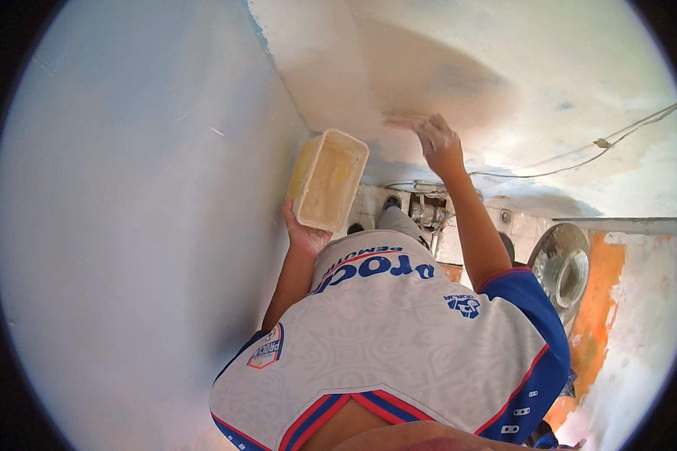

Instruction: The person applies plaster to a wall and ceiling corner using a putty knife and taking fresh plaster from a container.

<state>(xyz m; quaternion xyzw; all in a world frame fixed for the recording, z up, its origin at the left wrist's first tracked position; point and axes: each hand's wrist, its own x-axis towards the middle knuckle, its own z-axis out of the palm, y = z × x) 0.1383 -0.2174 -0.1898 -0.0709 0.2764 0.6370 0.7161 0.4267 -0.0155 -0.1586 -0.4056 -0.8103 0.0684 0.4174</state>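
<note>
My left hand (308, 234) is closed on the lower end of a yellowish rectangular plastic tub (302, 174), tilted with its mouth toward me. Pale, whitish residue coats the inside and rim of the tub. Out to the right, my right hand (438, 143) is raised against the pale wall, its fingers closed on a thin flat tool (405, 121) seen nearly edge-on. It looks like a scraper, though its exact kind is unclear. The tool lies at the wall surface (429, 75), where a shadow and patchy whitish-beige coating show.
A bluish-white wall (143, 188) rises close on my left and meets the coated wall at a corner. Thin cables (579, 162) hang across the right part of the coated wall. Lower right are a round metal object (563, 270) and an orange-patched surface (598, 301). Cluttered items (429, 214) lie near my feet.
</note>
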